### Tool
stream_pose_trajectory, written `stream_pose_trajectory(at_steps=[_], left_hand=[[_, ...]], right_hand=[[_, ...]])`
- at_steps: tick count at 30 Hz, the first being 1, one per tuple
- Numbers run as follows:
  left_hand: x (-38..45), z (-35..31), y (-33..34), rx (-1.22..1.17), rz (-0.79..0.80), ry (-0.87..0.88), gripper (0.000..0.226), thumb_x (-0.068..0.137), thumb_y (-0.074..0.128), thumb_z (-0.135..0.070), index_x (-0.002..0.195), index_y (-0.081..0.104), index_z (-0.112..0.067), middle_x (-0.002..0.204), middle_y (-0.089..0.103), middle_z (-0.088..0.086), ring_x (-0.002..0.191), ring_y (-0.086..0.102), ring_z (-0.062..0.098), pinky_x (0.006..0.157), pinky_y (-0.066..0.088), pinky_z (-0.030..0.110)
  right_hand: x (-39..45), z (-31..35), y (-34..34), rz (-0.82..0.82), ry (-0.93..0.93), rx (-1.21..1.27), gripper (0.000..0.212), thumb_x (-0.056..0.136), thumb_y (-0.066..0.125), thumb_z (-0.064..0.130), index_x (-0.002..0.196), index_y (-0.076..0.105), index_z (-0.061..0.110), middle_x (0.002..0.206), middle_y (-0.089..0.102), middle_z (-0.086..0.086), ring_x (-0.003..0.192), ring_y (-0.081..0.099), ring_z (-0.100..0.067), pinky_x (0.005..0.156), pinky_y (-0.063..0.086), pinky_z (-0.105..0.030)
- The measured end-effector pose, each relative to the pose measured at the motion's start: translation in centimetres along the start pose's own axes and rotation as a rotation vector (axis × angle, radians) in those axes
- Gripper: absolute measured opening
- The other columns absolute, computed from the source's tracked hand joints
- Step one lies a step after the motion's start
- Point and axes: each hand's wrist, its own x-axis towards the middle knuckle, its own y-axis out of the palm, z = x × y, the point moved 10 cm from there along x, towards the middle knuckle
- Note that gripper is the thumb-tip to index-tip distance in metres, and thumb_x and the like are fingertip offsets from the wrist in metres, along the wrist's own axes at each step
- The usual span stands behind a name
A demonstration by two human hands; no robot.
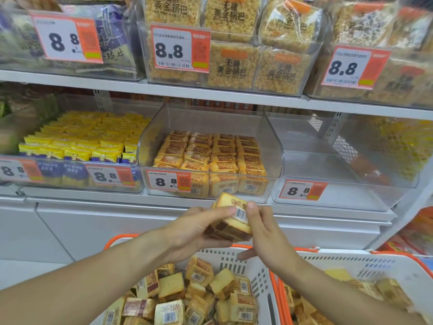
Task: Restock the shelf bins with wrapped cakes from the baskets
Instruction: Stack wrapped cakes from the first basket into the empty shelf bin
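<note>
- Head view shows a small stack of cakes [230, 219] held up between both hands, below the middle bin [273, 146] and above the left basket [236, 256].
- The cakes look light and soft in slick film; by that look, squeezing would dent them and the stack could slide apart, so flat pressure on opposite faces seems the safest hold.
- The left hand [194, 227] cups the stack from the left and below, fingers curled round it.
- The right hand [260, 227] pinches the top right, thumb on the barcode label, fingers behind; how many cakes it holds is hard to tell.
- The middle bin is partly filled with neat rows, with headroom left above them.
- The right bin [351, 160] has nothing in it.
- Loose cakes fill the left basket, and more lie in the right basket [351, 261].
</note>
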Motion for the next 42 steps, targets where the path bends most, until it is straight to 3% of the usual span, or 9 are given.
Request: stream_pose_trajectory(at_steps=[9, 12, 15, 22, 26, 30, 35, 39, 42], left_hand=[[-1.5, -4.0, -2.7, 0.297, -0.155, 0.254, 0.080, 0.069, 0.067, -0.076, 0.125, 0.058, -0.019, 0.106, 0.075, -0.002, 0.100, 0.072, 0.014, 0.094, 0.057, 0.043], [-3.4, -7.1, -3.5, 0.525, -0.236, 0.467, 0.082, 0.079, 0.030, -0.087, 0.140, 0.046, -0.035, 0.135, 0.055, -0.020, 0.128, 0.047, -0.005, 0.112, 0.038, 0.031], [-4.2, -9.4, -7.7, 0.874, -0.570, 0.565, 0.092, 0.083, 0.012, -0.079, 0.156, 0.021, -0.025, 0.153, 0.031, -0.009, 0.145, 0.022, 0.008, 0.121, 0.022, 0.036], [-1.5, -5.8, -11.6, 1.515, -0.532, 0.100, 0.100, 0.095, 0.049, -0.058, 0.159, -0.016, -0.017, 0.166, -0.018, 0.011, 0.153, -0.022, 0.032, 0.124, 0.004, 0.056], [-1.3, -6.2, -11.6, 1.521, -0.567, 0.097, 0.097, 0.097, 0.046, -0.055, 0.158, -0.018, -0.016, 0.166, -0.019, 0.013, 0.152, -0.022, 0.035, 0.123, 0.003, 0.060], [-0.5, -6.1, -12.0, 1.518, -0.561, 0.085, 0.099, 0.095, 0.053, -0.051, 0.158, -0.014, -0.013, 0.165, -0.013, 0.019, 0.152, -0.017, 0.038, 0.119, 0.003, 0.064], [1.5, -5.3, -12.9, 1.417, -0.651, 0.296, 0.126, 0.014, 0.094, -0.047, 0.123, 0.047, -0.005, 0.118, 0.063, 0.032, 0.122, 0.044, 0.040, 0.063, 0.054, 0.066], [1.9, -6.1, -12.6, 1.415, -0.658, 0.286, 0.112, 0.064, 0.085, -0.051, 0.143, 0.018, -0.007, 0.149, 0.029, 0.036, 0.145, 0.016, 0.042, 0.091, 0.040, 0.076], [1.4, -7.1, -12.8, 1.383, -0.683, 0.301, 0.118, 0.062, 0.087, -0.051, 0.144, 0.014, -0.007, 0.150, 0.030, 0.035, 0.146, 0.015, 0.041, 0.090, 0.042, 0.075]], right_hand=[[0.7, 3.7, 0.4, 0.343, 0.006, 0.347, 0.054, 0.076, 0.085, 0.036, 0.118, 0.067, 0.008, 0.114, 0.069, -0.024, 0.092, 0.070, -0.041, 0.072, 0.060, -0.044], [2.1, 7.2, -1.0, 0.230, -0.149, 0.269, 0.051, 0.067, 0.090, 0.032, 0.109, 0.071, 0.010, 0.108, 0.070, -0.018, 0.081, 0.071, -0.034, 0.065, 0.059, -0.045], [5.2, 9.8, -1.2, 0.013, -0.165, 0.272, 0.048, 0.068, 0.092, 0.027, 0.107, 0.071, 0.008, 0.101, 0.075, -0.016, 0.081, 0.073, -0.030, 0.065, 0.059, -0.042], [16.0, 11.5, 4.3, -0.206, 0.034, 0.406, 0.085, 0.078, 0.088, 0.023, 0.143, 0.040, -0.004, 0.094, 0.067, -0.015, 0.069, 0.067, -0.023, 0.070, 0.063, -0.043], [21.7, 12.1, 8.4, -0.193, 0.043, 0.365, 0.028, 0.080, 0.085, 0.022, 0.093, 0.066, 0.006, 0.077, 0.066, -0.010, 0.064, 0.064, -0.018, 0.076, 0.063, -0.045], [26.7, 14.4, 9.1, -0.291, -0.179, 0.144, 0.036, 0.072, 0.091, 0.014, 0.096, 0.065, 0.019, 0.096, 0.068, 0.000, 0.087, 0.065, -0.015, 0.081, 0.058, -0.035], [30.7, 14.2, 11.7, -0.086, -0.275, -0.152, 0.046, 0.071, 0.084, -0.011, 0.110, 0.070, 0.008, 0.099, 0.071, 0.007, 0.094, 0.068, -0.016, 0.073, 0.056, -0.017], [30.2, 15.2, 11.6, -0.197, -0.410, -0.526, 0.045, 0.078, 0.087, 0.018, 0.115, 0.065, 0.010, 0.105, 0.058, 0.003, 0.107, 0.057, -0.017, 0.091, 0.049, -0.024], [30.1, 14.1, 10.9, -0.232, -0.339, -0.541, 0.046, 0.076, 0.088, 0.033, 0.110, 0.061, 0.019, 0.104, 0.063, -0.002, 0.105, 0.058, -0.017, 0.088, 0.047, -0.031]])
